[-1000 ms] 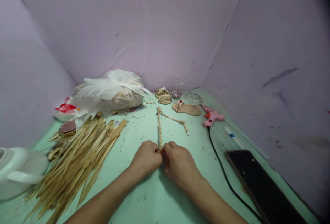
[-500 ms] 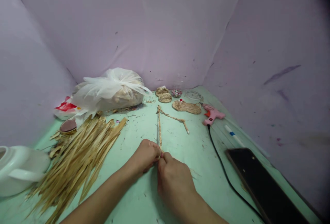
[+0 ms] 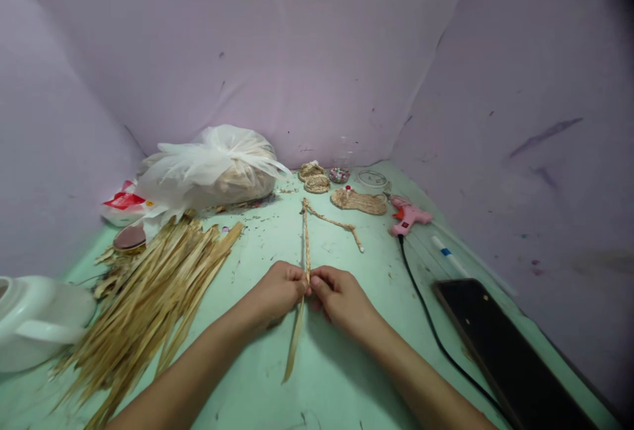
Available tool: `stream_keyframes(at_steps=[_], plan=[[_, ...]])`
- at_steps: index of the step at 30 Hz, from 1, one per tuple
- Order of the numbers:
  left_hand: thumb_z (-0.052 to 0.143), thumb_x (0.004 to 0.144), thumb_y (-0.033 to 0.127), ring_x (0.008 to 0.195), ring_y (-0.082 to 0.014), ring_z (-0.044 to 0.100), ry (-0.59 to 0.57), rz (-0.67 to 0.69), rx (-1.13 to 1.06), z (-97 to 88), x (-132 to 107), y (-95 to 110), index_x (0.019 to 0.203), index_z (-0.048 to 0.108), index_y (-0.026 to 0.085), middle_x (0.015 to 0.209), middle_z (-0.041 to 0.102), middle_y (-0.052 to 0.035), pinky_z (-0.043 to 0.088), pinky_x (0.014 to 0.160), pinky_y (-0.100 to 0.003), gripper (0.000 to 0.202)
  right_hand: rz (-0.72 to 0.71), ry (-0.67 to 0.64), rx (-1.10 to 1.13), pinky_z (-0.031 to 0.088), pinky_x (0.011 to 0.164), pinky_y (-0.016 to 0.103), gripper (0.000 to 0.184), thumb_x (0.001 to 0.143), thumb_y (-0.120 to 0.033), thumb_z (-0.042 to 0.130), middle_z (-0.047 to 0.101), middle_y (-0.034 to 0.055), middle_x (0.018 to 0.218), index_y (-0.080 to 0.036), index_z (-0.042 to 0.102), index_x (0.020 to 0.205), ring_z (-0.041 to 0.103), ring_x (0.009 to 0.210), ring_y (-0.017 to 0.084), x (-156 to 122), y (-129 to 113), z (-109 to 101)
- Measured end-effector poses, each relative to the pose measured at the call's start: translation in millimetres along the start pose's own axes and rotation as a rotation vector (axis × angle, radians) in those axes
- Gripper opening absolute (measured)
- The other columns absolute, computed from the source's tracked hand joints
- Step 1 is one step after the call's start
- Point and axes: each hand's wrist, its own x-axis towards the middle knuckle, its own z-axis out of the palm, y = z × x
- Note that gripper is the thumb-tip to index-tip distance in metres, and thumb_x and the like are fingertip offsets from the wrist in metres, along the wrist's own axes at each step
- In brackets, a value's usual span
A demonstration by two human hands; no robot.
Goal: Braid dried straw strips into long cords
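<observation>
A braided straw cord [image 3: 307, 238] runs from the back middle of the table toward me, and its far part bends off to the right. My left hand [image 3: 286, 288] pinches the near end of this cord from the left. From the right, my right hand [image 3: 339, 291] grips the same spot, thumb and fingers closed and nearly touching the left fingertips. A loose flat straw strand [image 3: 294, 347] hangs down toward me from below the left fingers. The fingers hide the exact point where strand and braid meet.
Dried straw strips [image 3: 148, 304] lie at left beside a white jug [image 3: 42, 324]. Behind is a tied plastic bag [image 3: 218, 166]. Woven straw pieces [image 3: 359, 201], a pink glue gun [image 3: 409, 213], its black cable [image 3: 426, 318], a marker [image 3: 448, 255] and a phone [image 3: 505, 357] occupy the right.
My right hand has shifted up and right, turning so its fingers point left at the braid. A flat strand now shows below the hands. The left hand has hardly moved.
</observation>
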Motion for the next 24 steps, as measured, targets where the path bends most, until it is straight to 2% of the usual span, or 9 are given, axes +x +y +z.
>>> stream_keyframes(at_steps=[5, 10, 13, 18, 21, 24], plan=[[0.044, 0.063, 0.025, 0.032, -0.0039, 0.015, 0.022, -0.022, 0.101, -1.3, 0.9, 0.7, 0.052, 0.041, 0.018, 0.036, 0.025, 0.0083, 0.009, 0.036, -0.021, 0.014, 0.076, -0.055, 0.205, 0.03, 0.049, 0.021, 0.015, 0.067, -0.025, 0.048, 0.053, -0.0002, 0.056, -0.014, 0.056, 0.061, 0.041, 0.051, 0.009, 4.0, 1.6, 5.1], [0.043, 0.064, 0.025, 0.034, -0.0057, 0.027, 0.051, 0.005, 0.358, -5.7, -1.3, 5.0, 0.041, 0.046, 0.014, 0.033, 0.035, 0.003, 0.021, 0.04, -0.021, 0.026, 0.147, -0.033, 0.308, 0.023, 0.044, 0.02, 0.008, 0.06, -0.02, 0.052, 0.045, -0.0039, 0.048, -0.014, 0.051, 0.056, 0.032, 0.044, 0.006, 6.6, 3.1, 5.0], [0.045, 0.063, 0.028, 0.037, -0.0075, 0.035, 0.043, 0.008, 0.445, -13.7, -4.4, 7.8, 0.044, 0.051, 0.013, 0.037, 0.044, 0.0006, 0.027, 0.043, -0.021, 0.024, 0.182, -0.056, 0.358, 0.021, 0.042, 0.02, 0.006, 0.06, -0.018, 0.051, 0.044, -0.0049, 0.045, -0.015, 0.05, 0.055, 0.031, 0.041, 0.005, 6.0, 0.9, 4.8], [0.047, 0.062, 0.027, 0.043, -0.0085, 0.039, -0.053, 0.032, 0.422, -28.2, -8.7, 9.4, 0.057, 0.059, 0.012, 0.048, 0.054, -0.002, 0.029, 0.046, -0.021, 0.02, 0.207, -0.081, 0.407, 0.019, 0.041, 0.02, 0.006, 0.061, -0.018, 0.052, 0.044, -0.0057, 0.044, -0.014, 0.051, 0.056, 0.029, 0.039, 0.004, 5.8, -2.7, 3.5], [0.047, 0.061, 0.025, 0.041, -0.0066, 0.034, -0.08, 0.004, 0.362, -28.9, -9.0, 10.3, 0.065, 0.062, 0.012, 0.052, 0.057, -0.0022, 0.024, 0.043, -0.021, 0.02, 0.193, -0.077, 0.418, 0.022, 0.042, 0.019, 0.006, 0.061, -0.018, 0.052, 0.044, -0.0058, 0.044, -0.014, 0.051, 0.057, 0.031, 0.04, 0.004, 6.9, 0.5, 4.2], [0.047, 0.063, 0.027, 0.035, -0.0054, 0.026, -0.063, -0.067, 0.341, -24.8, -8.6, 12.9, 0.062, 0.061, 0.012, 0.046, 0.052, 0.0001, 0.019, 0.039, -0.021, 0.02, 0.175, -0.083, 0.415, 0.026, 0.045, 0.019, 0.006, 0.062, -0.017, 0.052, 0.05, -0.0032, 0.047, -0.014, 0.052, 0.057, 0.037, 0.043, 0.005, 7.1, 3.4, 5.4]])
